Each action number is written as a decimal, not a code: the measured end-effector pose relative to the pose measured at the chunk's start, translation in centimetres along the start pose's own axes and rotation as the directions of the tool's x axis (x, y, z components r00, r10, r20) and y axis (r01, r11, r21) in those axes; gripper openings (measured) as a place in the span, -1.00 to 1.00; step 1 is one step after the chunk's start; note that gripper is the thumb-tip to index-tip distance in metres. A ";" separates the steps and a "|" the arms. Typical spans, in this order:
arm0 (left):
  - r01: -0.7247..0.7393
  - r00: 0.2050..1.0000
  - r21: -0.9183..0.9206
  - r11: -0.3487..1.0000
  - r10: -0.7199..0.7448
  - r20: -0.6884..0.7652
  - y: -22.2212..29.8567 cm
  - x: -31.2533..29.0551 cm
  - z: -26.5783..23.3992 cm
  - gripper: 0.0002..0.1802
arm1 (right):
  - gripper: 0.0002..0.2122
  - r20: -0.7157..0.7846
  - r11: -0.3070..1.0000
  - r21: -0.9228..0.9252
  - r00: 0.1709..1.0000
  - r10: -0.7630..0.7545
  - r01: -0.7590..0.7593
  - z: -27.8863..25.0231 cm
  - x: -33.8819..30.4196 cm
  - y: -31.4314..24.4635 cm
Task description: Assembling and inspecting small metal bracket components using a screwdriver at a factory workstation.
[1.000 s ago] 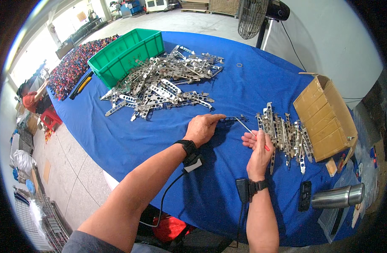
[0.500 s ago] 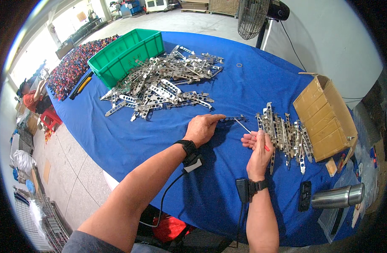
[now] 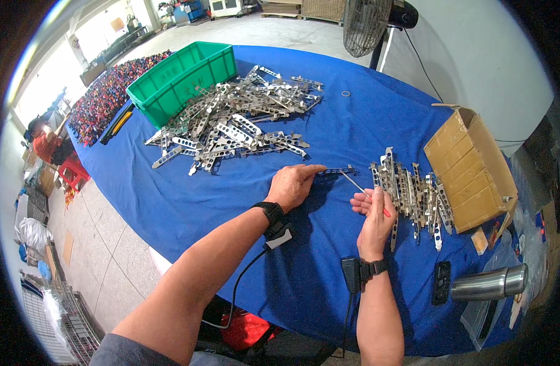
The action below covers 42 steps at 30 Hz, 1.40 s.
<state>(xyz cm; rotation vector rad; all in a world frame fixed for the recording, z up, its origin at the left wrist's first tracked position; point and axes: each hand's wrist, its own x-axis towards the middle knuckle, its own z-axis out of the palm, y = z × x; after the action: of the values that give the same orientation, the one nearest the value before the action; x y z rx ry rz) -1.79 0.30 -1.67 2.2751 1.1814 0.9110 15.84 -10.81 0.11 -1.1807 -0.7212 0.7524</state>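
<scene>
My left hand (image 3: 290, 188) is closed on one end of a narrow perforated metal bracket (image 3: 335, 171), held just over the blue cloth. Its index finger stretches along the bracket. In my right hand (image 3: 375, 221) is a thin metal tool with a red handle (image 3: 357, 185), gripped like a pen. The tool's tip meets the bracket near its free end; whether it sits in a hole is too small to tell. Right of this hand lies a row of similar brackets (image 3: 408, 192). Farther off, a larger loose heap of brackets (image 3: 237, 116) spreads over the cloth.
A green crate (image 3: 188, 76) stands behind the heap, beside a mass of small colourful pieces (image 3: 112, 91). At right are an open cardboard box (image 3: 466, 165), a steel flask (image 3: 490, 283) and a black object (image 3: 441, 283). A fan (image 3: 366, 27) stands beyond; a person (image 3: 46, 143) sits far left.
My right hand and the tool have shifted very slightly to the right, the tip still at the bracket. My left hand stays in place.
</scene>
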 end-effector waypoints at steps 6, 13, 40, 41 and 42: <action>-0.008 1.000 -0.012 1.000 0.008 -0.006 -0.1 -0.1 0.0 -0.70 | -0.67 0.007 1.000 0.024 1.000 -0.012 0.012 0.3 -0.1 -0.1; 0.016 1.000 0.004 1.000 -0.016 0.023 0.3 0.0 -0.2 -0.69 | -0.67 0.029 1.000 0.015 1.000 0.012 -0.013 -0.1 0.0 0.0; -0.042 0.999 -0.007 0.999 0.042 -0.027 0.1 -0.1 -0.2 -0.71 | -0.62 0.049 0.997 -0.049 0.997 -0.063 0.065 0.8 -0.6 0.0; -0.043 0.999 -0.008 0.999 0.043 -0.026 0.2 -0.1 -0.1 -0.71 | -0.62 0.047 0.997 -0.050 0.997 -0.063 0.066 0.6 -0.6 0.1; -0.045 0.999 -0.006 0.999 0.045 -0.027 0.2 -0.1 -0.1 -0.71 | -0.63 0.058 0.999 -0.041 0.998 -0.026 0.029 0.3 -0.6 0.1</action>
<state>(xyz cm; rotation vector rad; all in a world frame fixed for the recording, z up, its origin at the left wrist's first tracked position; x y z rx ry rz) -1.78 0.08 -1.53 2.2996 1.1411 0.9630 15.26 -11.12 0.03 -1.1888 -0.8033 0.7537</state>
